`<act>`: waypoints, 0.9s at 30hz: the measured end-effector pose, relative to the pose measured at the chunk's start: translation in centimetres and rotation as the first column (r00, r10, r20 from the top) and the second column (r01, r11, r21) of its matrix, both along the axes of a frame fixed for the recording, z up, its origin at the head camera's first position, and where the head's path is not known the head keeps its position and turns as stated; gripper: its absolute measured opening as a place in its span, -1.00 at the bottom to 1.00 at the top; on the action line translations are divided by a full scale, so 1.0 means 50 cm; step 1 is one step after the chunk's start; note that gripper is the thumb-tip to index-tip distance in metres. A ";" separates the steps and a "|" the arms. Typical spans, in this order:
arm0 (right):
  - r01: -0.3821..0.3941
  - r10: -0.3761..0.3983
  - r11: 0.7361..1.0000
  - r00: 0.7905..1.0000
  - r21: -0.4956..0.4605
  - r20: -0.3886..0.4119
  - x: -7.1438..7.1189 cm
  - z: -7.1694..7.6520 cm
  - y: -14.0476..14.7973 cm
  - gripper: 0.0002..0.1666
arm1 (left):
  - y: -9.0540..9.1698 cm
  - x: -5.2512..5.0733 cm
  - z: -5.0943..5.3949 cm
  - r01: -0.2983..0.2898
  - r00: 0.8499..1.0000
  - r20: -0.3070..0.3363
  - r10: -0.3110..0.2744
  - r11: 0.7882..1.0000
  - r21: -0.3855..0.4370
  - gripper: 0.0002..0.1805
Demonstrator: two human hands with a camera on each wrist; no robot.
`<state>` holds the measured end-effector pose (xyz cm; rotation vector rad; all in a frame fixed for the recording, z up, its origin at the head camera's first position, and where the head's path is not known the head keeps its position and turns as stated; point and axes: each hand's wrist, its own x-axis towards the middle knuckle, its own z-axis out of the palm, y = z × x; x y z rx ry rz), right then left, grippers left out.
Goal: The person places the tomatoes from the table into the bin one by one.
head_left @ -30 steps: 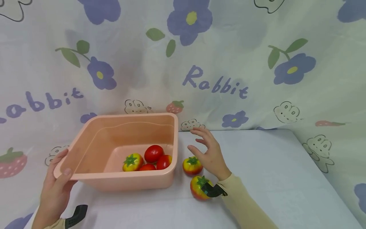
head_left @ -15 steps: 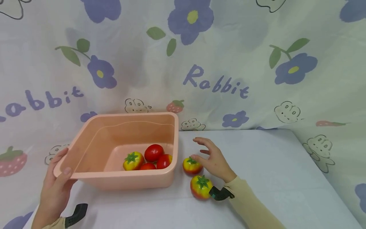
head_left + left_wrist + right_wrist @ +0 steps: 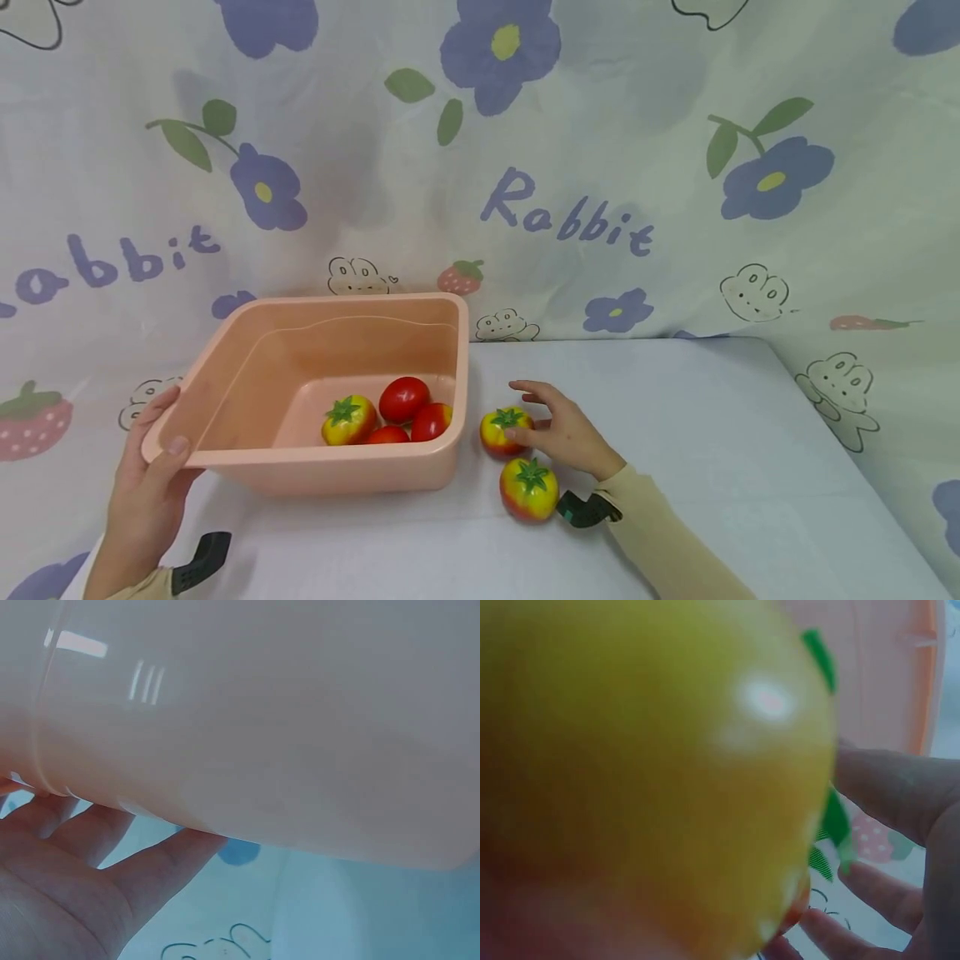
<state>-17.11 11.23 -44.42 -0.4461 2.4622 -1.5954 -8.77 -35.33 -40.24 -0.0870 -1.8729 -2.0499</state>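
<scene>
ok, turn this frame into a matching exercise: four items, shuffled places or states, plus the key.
1. left grip
2. right grip
3. box
4. nearer loose tomato

A. red tomatoes inside
B. thumb at the farther loose tomato
C. yellow-red, green leaves on top
D. holding a corner of the box

Pairs: 1-D, 2-B, 3-A, 4-C

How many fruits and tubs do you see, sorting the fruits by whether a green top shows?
Fruits showing a green top: 3
Red fruits showing no green top: 3
Pink tub: 1
Total: 7
</scene>
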 end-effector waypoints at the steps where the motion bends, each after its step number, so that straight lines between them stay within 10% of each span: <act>1: -0.003 0.003 1.000 1.000 0.003 0.007 0.000 -0.001 0.001 -0.19 | 0.000 0.000 0.000 -0.001 1.000 0.002 0.001 1.000 -0.003 -0.36; 27: -0.097 0.092 0.991 0.994 0.090 0.057 -0.006 -0.025 0.006 -0.33 | 0.004 0.003 0.007 -0.038 0.996 0.074 0.041 0.998 -0.052 -0.34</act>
